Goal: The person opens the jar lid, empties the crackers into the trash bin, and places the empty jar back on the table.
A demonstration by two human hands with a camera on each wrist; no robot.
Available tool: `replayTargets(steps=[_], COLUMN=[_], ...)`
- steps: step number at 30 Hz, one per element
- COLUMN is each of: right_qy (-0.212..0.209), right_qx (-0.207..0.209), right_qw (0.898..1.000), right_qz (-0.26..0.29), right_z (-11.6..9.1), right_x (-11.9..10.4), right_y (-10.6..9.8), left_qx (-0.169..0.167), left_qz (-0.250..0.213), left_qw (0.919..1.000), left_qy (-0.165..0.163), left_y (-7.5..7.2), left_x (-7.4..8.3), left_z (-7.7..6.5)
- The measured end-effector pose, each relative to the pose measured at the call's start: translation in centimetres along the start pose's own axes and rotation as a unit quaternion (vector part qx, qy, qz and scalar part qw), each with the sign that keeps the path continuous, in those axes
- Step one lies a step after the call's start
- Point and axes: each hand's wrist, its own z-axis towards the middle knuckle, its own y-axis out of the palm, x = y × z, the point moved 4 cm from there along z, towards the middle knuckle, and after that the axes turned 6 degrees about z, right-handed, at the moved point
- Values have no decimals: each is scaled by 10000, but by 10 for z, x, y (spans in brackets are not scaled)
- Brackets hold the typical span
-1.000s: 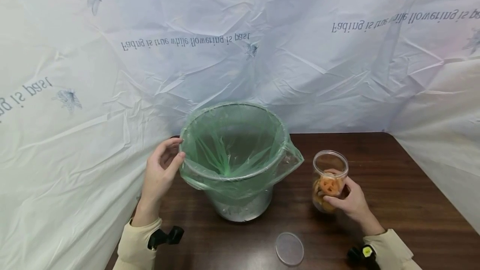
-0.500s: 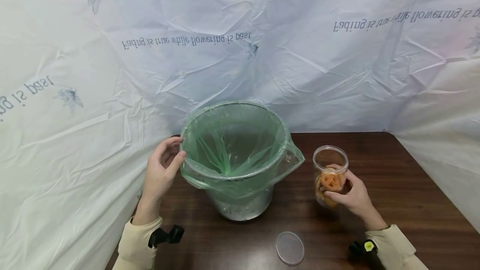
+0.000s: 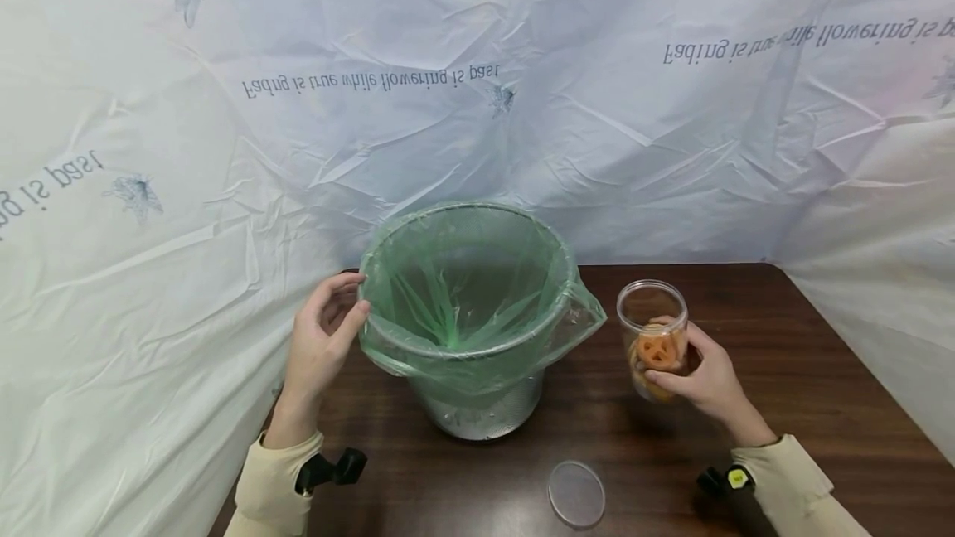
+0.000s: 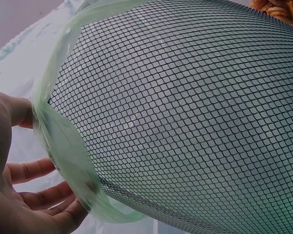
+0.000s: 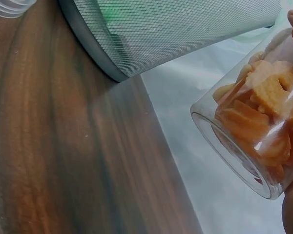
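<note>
My left hand (image 3: 321, 338) holds the left rim of a silver mesh trash can (image 3: 485, 404), thumb and bent fingers at its edge. In the left wrist view, the green bag (image 4: 71, 141) folded over that rim partly hides the fingertips. My right hand (image 3: 709, 375) grips a clear plastic jar (image 3: 652, 305) above the table. Its open mouth points up, and orange-brown wheel-shaped snacks (image 3: 660, 350) fill its lower part. In the right wrist view the jar's base (image 5: 234, 151) shows off the tabletop. The jar's round clear lid (image 3: 576, 494) lies on the table.
The trash can stands on a dark brown wooden table (image 3: 806, 404), left of the jar. A corner of the green bag (image 3: 585, 313) sticks out toward the jar. White printed sheeting (image 3: 477, 139) hangs behind the table and along both sides.
My right hand has raised the jar a little and carried it slightly away from me, its contents still inside. The left hand, trash can and lid have stayed in place.
</note>
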Motion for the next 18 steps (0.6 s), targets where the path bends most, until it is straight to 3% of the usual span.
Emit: replayTargets(steps=[8,18], right_qy=[128,-160], right_qx=[7,-134], right_qw=[9999,9995], right_qz=[-101,-251], right_z=[4,13], right_x=[0,-7], right_y=[-1,-3], left_qx=[34,-23], left_qz=[-61,-16], left_qw=[10000,10000], left_qy=[51,-54], left_y=[0,0], left_x=[0,-1], left_z=[0,-2])
